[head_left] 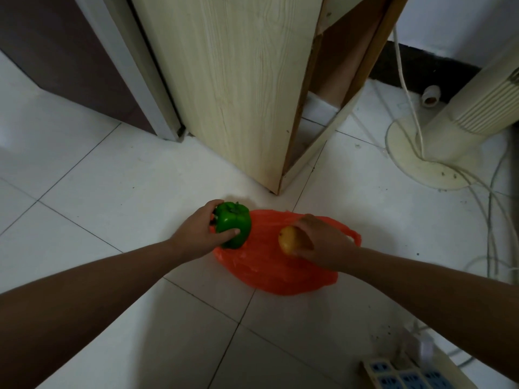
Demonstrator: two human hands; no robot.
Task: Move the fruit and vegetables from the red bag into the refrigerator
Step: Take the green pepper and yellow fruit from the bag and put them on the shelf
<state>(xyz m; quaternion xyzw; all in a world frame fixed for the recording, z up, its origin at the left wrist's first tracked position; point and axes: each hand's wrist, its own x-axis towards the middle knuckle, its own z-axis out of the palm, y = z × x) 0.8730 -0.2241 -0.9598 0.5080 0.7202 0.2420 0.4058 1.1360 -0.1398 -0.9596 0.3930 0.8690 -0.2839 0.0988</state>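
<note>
A red plastic bag (pixel 269 265) lies crumpled on the white tiled floor. My left hand (pixel 196 234) grips a green bell pepper (pixel 234 223) just above the bag's left edge. Over the right half of the bag, my right hand (pixel 323 242) holds a yellow-orange fruit (pixel 289 240). The dark brown refrigerator (pixel 70 57) with its grey edge stands at the upper left; its door looks closed. I cannot see what else is inside the bag.
A light wooden cabinet (pixel 233 88) stands right behind the bag. A cream tower fan (pixel 449 130) with trailing cables (pixel 491 220) is at the right. A power strip (pixel 404 372) lies at the lower right.
</note>
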